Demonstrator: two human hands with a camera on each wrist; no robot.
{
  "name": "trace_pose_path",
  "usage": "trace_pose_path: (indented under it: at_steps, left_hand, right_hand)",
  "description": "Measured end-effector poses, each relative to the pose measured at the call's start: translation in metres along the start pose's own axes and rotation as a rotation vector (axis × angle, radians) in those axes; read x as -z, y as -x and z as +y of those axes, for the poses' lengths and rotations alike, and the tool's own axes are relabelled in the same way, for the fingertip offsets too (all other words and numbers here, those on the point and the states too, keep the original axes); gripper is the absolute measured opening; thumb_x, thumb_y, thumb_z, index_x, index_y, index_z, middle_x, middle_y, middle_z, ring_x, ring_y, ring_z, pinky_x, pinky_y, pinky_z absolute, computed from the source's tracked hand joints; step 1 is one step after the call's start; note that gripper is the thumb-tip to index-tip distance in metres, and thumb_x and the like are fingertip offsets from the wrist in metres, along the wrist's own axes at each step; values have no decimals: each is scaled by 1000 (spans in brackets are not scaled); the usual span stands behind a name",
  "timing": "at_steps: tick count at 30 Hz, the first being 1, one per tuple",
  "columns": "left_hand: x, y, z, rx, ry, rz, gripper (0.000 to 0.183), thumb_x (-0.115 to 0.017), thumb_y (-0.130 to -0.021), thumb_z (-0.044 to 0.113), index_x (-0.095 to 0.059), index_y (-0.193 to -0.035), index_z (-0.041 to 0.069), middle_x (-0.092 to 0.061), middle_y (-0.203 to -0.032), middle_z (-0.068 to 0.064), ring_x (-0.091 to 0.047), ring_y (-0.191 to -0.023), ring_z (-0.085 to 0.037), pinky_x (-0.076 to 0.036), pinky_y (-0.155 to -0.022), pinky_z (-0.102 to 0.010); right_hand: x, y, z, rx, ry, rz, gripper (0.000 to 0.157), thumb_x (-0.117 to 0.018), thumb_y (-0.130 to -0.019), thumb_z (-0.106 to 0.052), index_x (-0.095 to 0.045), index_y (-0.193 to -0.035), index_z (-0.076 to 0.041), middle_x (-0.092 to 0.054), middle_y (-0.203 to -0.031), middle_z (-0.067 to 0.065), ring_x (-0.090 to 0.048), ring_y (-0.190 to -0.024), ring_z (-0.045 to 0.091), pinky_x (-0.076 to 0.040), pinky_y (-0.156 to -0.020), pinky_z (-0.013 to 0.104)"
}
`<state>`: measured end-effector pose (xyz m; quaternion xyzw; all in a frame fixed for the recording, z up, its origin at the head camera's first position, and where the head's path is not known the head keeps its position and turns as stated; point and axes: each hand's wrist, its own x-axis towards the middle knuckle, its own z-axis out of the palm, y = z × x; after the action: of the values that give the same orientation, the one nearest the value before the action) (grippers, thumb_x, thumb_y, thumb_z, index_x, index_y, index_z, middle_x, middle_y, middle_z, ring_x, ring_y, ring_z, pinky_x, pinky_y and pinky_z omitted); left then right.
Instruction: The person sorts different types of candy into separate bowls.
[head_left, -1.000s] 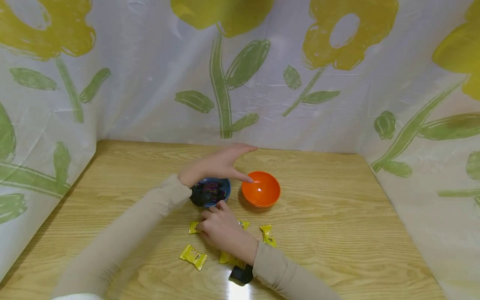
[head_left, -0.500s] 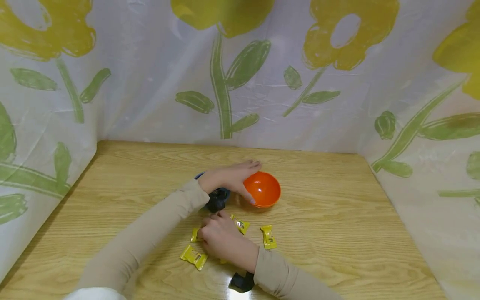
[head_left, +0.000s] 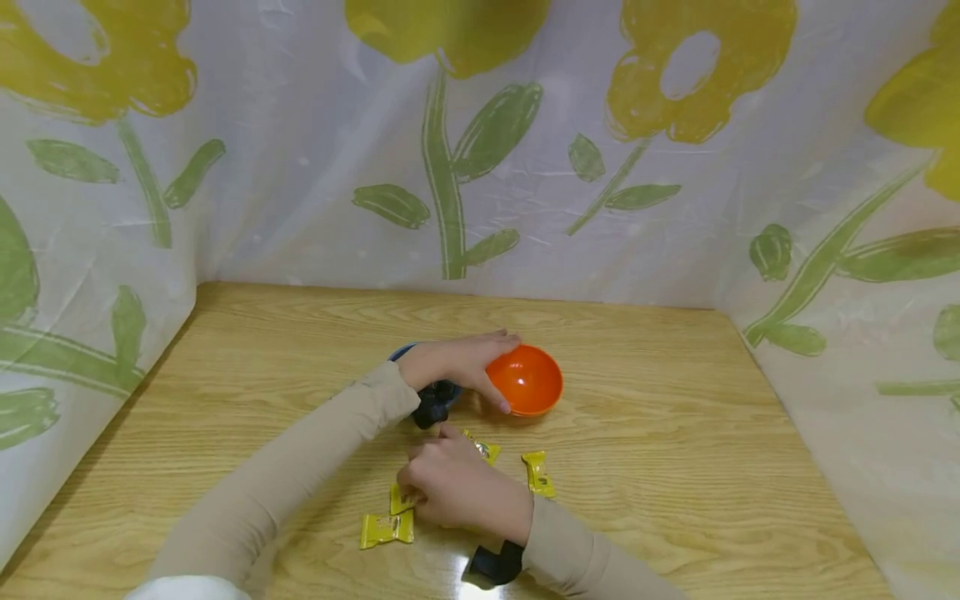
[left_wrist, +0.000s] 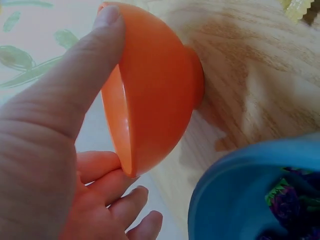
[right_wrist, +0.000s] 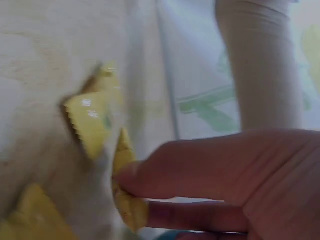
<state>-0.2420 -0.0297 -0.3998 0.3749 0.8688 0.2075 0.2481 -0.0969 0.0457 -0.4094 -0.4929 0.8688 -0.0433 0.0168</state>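
Note:
My left hand [head_left: 467, 363] reaches over the blue bowl and grips the orange bowl [head_left: 527, 383] by its left side. In the left wrist view the thumb lies along the bowl's [left_wrist: 160, 90] rim, while fingertips touch the rim farther round. My right hand [head_left: 465, 487] is low over the table. A yellow-wrapped candy [right_wrist: 125, 185] is pinched between its thumb and finger. Just beyond that candy, another yellow candy [head_left: 387, 528] lies flat. More yellow candies [head_left: 538, 475] lie right of the hand and partly behind it [head_left: 487, 450].
The blue bowl [left_wrist: 220, 172] holds dark purple-wrapped candies [left_wrist: 285, 202] and is mostly covered by the left wrist with its black strap device [head_left: 431, 407]. A flower-printed curtain [head_left: 300, 208] borders the wooden table [head_left: 660, 417] at the back and sides.
My left hand has come right and down from above the bowls and taken hold of the orange one. The right hand has drawn slightly nearer, and the front-left candy has turned.

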Motion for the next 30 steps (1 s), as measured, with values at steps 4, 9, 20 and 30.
trace_pose_path:
  at_steps: [4,9,20,30]
  left_hand:
    - [-1,-2,1,1,-7,-9,111,-80,-81,51,-15,-160,8,-11,-165,-11,-4,-152,-26,-17,-120,-48]
    - [0,-1,2,24,0,-19,109,-79,-82,50,-14,-160,12,-10,-166,-11,-4,-152,-25,-17,-120,-48]
    - [-2,-1,-3,59,-6,-24,104,-79,-84,44,-15,-161,14,-8,-165,-13,-10,-151,-31,-22,-118,-51]
    - [-1,-2,0,7,21,1,99,-83,-80,42,-28,-157,14,-23,-163,-8,-26,-147,-28,-29,-116,-42]
  right_hand:
    - [18,10,4,-1,-36,-30,15,-82,-70,-16,-74,-76,-27,-54,-67,-18,-45,-63,-3,-29,-70,25]
    - [40,26,15,-30,-56,-14,16,-85,-73,-20,-78,-85,-27,-64,-76,-17,-51,-69,-1,-26,-70,26]
    - [78,59,55,-148,-144,214,16,-87,-74,-16,-79,-87,-21,-69,-86,-11,-62,-81,8,-40,-81,35]
    - [74,68,112,-303,-261,252,21,-85,-74,-6,-78,-92,-13,-73,-89,-5,-62,-72,12,-43,-80,43]
